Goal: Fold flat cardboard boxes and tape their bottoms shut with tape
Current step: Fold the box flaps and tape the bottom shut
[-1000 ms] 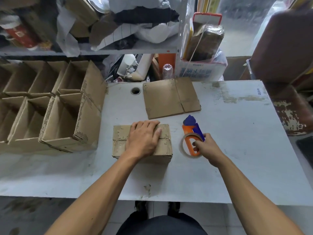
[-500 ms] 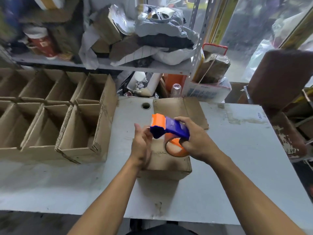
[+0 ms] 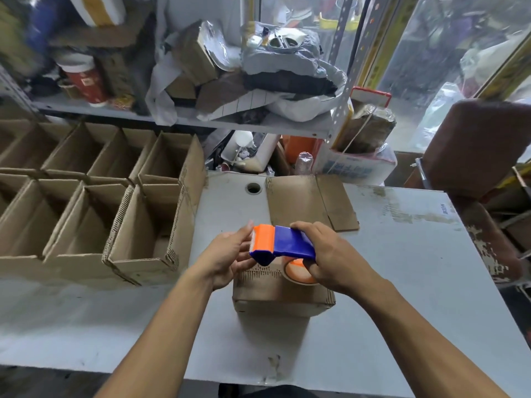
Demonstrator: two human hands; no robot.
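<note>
1. One folded box [image 3: 283, 291] stood at the centre of the frame on the grey table [image 3: 402, 268], with its closed bottom flaps facing up. It was plain brown corrugated cardboard, with ragged fluted edges visible at the corners, and no strip of tape could be seen on its seam.
2. Just above the box, the tape dispenser [image 3: 283, 245] was held with its orange toothed end pointing to the left of the frame and its blue body to the right; the orange roll hung beneath it.
3. The right hand [image 3: 330, 259] gripped the dispenser, the fingers curled over the blue body and around the roll. The left hand [image 3: 230, 259] was at the orange end with fingers fairly straight; whether it pinched the loose tape end could not be told.
4. To do this step well, I think the tape end should be pressed first onto the near side wall, then drawn flat along the middle seam, with the flaps kept shut.
5. Many open finished boxes [image 3: 149, 225] stood in rows at the left of the frame, and a flat cardboard blank [image 3: 310, 202] lay behind the hands.
</note>
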